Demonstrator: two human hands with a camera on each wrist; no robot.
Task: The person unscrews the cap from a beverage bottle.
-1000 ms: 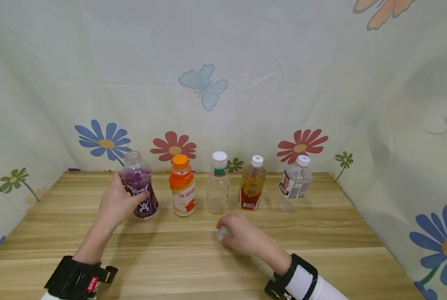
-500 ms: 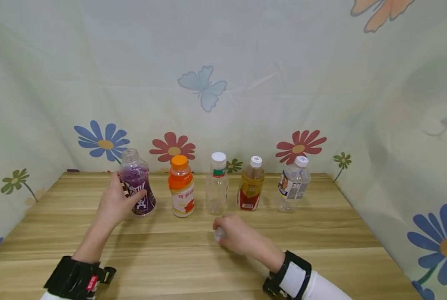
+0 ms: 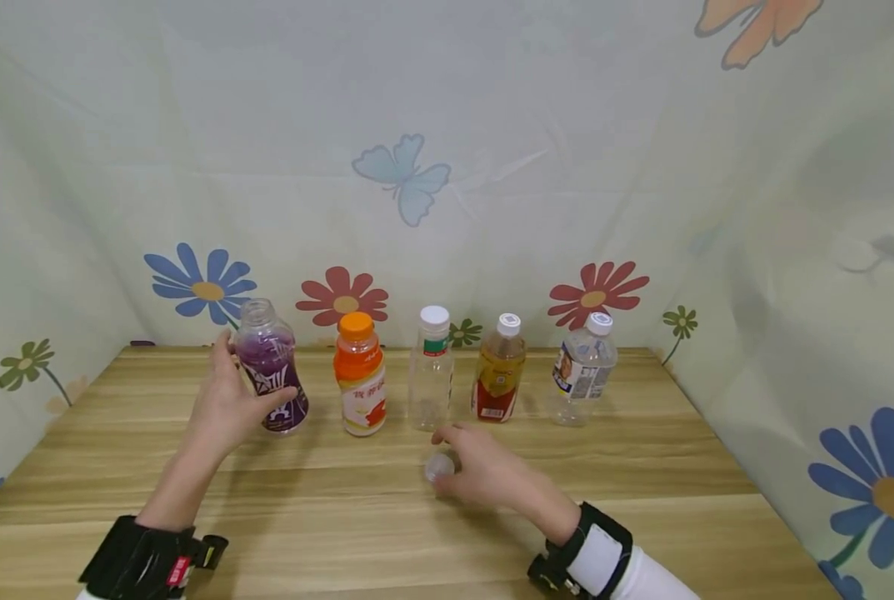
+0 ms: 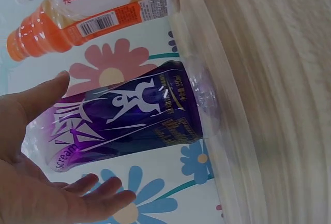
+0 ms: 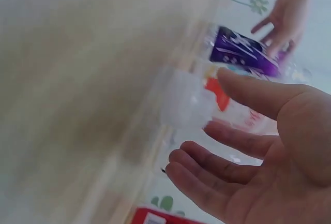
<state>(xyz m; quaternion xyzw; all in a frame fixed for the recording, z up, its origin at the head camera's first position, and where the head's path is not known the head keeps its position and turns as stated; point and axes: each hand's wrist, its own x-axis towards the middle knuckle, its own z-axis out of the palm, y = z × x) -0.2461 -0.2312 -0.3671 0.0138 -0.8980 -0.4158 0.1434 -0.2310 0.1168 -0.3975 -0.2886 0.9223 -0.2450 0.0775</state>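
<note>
1. Fingers (image 5: 204, 175) of the right hand (image 3: 487, 468) are hanging loosely bent and spread, pinching nothing I'm seeing; a pale round cap (image 3: 439, 468) is lying on the table (image 3: 327, 533) by the thumb. Blur is hiding whether they're touching.
2. Left hand (image 3: 222, 408): thumb and fingers are standing well parted on either side of the purple bottle (image 4: 126, 111), not wrapping it. I'm not managing to tell whether the thumb is touching it.
3. That cap is looking light, stiff and smooth, so I'm expecting it to skid if nudged; I'm favouring a thumb-and-forefinger pinch on its rim.
4. The purple bottle is standing uncapped and upright at the row's left end. I'm judging it light, thin-walled, slick and easily tipped or dented; I'm favouring a gentle hold around its labelled middle.
5. Its wrap is showing "scream" in small letters, beside bold white graphics; the finer print is escaping me.
6. Next along, the orange-capped bottle (image 3: 361, 379) is carrying red Chinese characters, seemingly beginning 营, and a barcode.
7. Farther right, a clear bottle (image 3: 431, 379), a red-and-gold bottle (image 3: 498, 375) and a white-capped bottle with a picture label (image 3: 584, 371) are standing; I'm not making out their small print.
</note>
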